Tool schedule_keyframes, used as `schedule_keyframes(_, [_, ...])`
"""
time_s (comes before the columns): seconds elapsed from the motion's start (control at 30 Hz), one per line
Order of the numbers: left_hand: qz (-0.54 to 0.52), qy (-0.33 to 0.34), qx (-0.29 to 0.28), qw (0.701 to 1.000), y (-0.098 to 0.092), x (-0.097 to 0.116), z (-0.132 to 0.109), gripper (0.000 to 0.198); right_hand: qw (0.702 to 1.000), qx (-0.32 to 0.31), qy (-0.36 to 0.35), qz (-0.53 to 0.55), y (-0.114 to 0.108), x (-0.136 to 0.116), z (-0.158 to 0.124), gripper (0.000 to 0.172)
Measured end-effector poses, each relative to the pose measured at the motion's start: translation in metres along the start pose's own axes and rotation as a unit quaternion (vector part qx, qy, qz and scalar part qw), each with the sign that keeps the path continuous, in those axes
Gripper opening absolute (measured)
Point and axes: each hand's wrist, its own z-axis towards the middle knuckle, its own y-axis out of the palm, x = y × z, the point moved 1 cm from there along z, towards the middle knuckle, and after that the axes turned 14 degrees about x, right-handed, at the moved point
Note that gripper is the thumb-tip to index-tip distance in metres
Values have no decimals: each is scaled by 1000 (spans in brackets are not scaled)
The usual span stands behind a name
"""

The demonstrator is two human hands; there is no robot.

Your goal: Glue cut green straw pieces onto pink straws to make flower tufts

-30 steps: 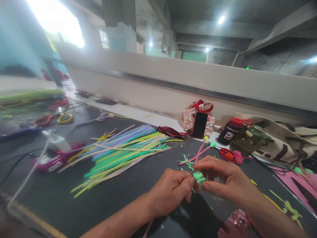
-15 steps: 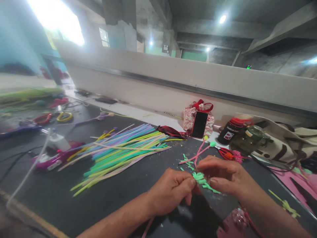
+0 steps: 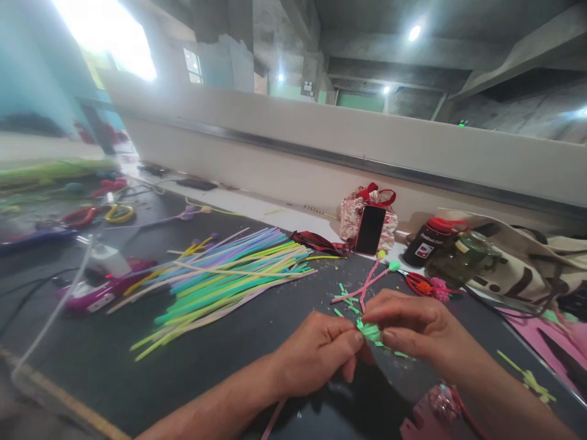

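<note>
Both hands meet low at centre right over a dark table (image 3: 137,366). My left hand (image 3: 316,354) is closed in a pinch on one end of a small green fringed strip (image 3: 370,332). My right hand (image 3: 413,327) pinches the other side of the same strip, fingers curled over it. A pink stem runs down from under my left hand (image 3: 274,420). Short green offcuts (image 3: 347,299) lie just beyond the hands.
A fan of long coloured strips (image 3: 224,278) lies to the left, with a pink glue gun (image 3: 98,293) beside it. Behind the hands are pink stems with green tips (image 3: 373,278), red scissors (image 3: 419,286), a phone (image 3: 370,230) against a patterned bag, bottles (image 3: 428,244) and a cloth bag (image 3: 527,269).
My right hand has drawn slightly down and left, working the green strip between the fingers. The strip's loose tail now trails to the right. My left hand has barely moved.
</note>
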Motion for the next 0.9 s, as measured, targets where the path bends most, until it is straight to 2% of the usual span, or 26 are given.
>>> schedule_keyframes(0.37, [-41, -33, 3, 999, 2, -1, 0, 39, 1000, 14, -6, -8, 4, 1, -1, 18])
schedule_keyframes(0.5, [-132, -96, -3, 987, 2, 0, 3, 35, 994, 85, -34, -53, 0, 1, -3, 25])
schedule_keyframes(0.6, [-197, -136, -19, 971, 0, 2, 6, 31, 982, 127, -87, -111, -2, 0, -5, 19])
schedule_keyframes(0.73, [-222, -174, -36, 959, -1, 3, 6, 31, 962, 116, -155, -194, 0, -1, -7, 20])
schedule_keyframes(0.9, [-196, -196, -52, 959, 0, 2, 5, 29, 950, 86, -191, -234, 1, -1, -7, 19])
